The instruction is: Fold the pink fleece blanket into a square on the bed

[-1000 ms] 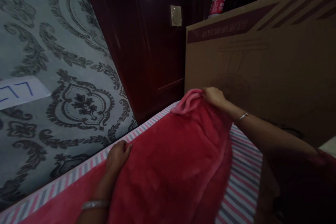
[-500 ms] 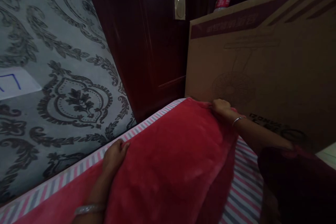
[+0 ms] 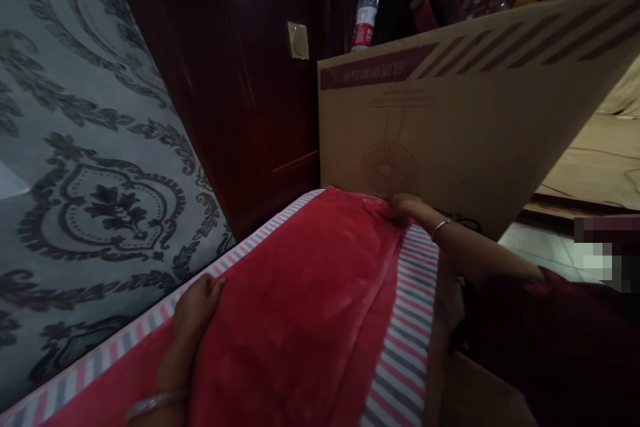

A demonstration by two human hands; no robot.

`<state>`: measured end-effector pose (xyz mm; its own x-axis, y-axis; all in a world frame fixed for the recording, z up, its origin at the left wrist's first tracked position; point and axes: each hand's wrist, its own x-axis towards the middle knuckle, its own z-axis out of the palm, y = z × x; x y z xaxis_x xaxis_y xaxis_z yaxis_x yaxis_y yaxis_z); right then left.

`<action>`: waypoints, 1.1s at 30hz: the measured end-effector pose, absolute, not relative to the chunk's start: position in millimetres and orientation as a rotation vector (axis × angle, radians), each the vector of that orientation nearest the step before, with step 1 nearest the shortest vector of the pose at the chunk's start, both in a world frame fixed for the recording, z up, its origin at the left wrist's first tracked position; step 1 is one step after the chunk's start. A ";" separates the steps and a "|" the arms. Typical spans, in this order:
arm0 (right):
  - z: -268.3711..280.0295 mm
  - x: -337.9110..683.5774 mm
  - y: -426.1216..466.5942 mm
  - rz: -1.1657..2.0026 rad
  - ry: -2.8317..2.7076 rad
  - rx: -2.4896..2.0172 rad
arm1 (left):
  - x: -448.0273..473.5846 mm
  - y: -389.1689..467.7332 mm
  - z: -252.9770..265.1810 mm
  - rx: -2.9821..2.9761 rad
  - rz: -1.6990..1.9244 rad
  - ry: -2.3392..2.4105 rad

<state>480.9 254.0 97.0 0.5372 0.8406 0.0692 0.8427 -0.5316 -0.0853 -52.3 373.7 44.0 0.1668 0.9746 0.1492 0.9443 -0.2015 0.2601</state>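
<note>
A folded red plush blanket [image 3: 295, 287] lies over a striped sheet [image 3: 403, 333] of pink, grey and white. My left hand [image 3: 196, 303] is closed on the blanket's left edge, close to the wall; its fingertips are partly hidden by the cloth. At the far right corner, my right hand [image 3: 406, 205] has its fingers closed on the blanket's edge, in front of the cardboard box. Each wrist wears a silver bangle.
The large cardboard box [image 3: 465, 113] stands behind the bed's far end, with a plastic bottle [image 3: 367, 13] on it. Dark red wood panelling [image 3: 240, 113] with a switch [image 3: 299, 40] rises behind. Patterned wallpaper [image 3: 90, 213] runs along the left; tiled floor [image 3: 535, 247] lies at right.
My right hand has drawn the blanket's far corner flatter and lower. My left hand keeps its place on the left edge. The view has turned to the right, showing more box and floor.
</note>
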 end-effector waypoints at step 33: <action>18.5 410.6 169.5 0.000 -0.782 -2.359 | 49.1 213.9 73.1 2.809 0.127 0.980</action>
